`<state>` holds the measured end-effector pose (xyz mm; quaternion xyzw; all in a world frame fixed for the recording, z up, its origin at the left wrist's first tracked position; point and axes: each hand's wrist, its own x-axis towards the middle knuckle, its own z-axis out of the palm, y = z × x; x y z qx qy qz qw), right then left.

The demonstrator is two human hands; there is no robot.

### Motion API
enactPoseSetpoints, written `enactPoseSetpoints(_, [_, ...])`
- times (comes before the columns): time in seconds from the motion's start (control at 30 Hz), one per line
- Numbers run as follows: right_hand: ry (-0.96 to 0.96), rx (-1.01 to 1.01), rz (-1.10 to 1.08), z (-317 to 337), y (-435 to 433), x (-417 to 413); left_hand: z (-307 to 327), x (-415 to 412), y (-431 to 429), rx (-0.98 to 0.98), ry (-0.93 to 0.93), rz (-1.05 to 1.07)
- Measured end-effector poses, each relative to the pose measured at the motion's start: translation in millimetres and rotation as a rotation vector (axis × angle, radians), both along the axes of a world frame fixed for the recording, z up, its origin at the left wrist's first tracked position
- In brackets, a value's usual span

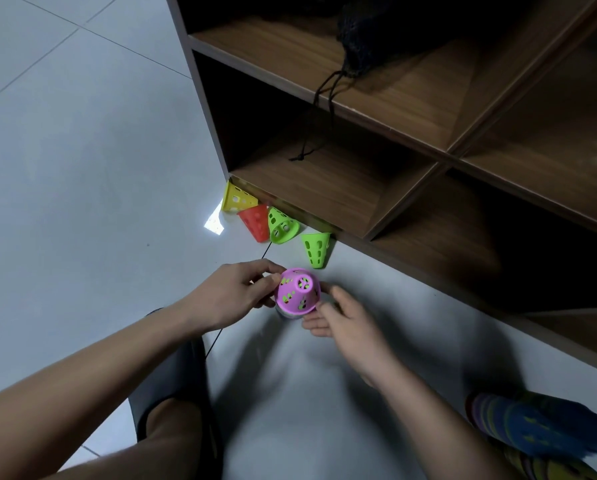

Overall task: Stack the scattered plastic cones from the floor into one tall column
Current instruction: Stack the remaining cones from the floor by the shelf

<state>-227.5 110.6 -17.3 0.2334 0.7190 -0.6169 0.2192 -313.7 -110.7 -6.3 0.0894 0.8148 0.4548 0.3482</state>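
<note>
hands: left hand [234, 296] grips pink cone [297, 289], right hand [342, 318] slack beside it | four loose cones [255, 221] along shelf [359, 188] foot

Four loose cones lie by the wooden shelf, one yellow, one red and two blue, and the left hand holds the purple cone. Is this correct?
Not fully. The head view shows two green cones, not blue: the green cone beside the red cone, and the green cone nearer the purple cone. The rest, yellow cone and left hand on the purple cone, is right.
</note>
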Motion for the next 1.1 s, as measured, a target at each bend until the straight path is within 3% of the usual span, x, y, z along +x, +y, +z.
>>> enactPoseSetpoints(0.27, [-0.030, 0.050, 0.154, 4.6, 16.0, -11.9, -4.4, -10.8, -6.6, -0.047, -0.020, -0.053])
enactPoseSetpoints(0.57, [0.167, 0.486, 0.280, -33.0, 32.5, -76.2, -29.2, -53.8, 6.4, 0.016, -0.062, 0.244])
enactPoseSetpoints(0.83, [0.248, 0.761, 0.478, -54.4, 23.8, -117.6, -53.2, -74.1, 19.9, -0.027, -0.085, 0.158])
enactPoseSetpoints(1.1, [0.329, 0.967, 0.466, -61.4, 29.6, -108.8, -76.0, -70.7, 18.3, 0.000, -0.098, 0.252])
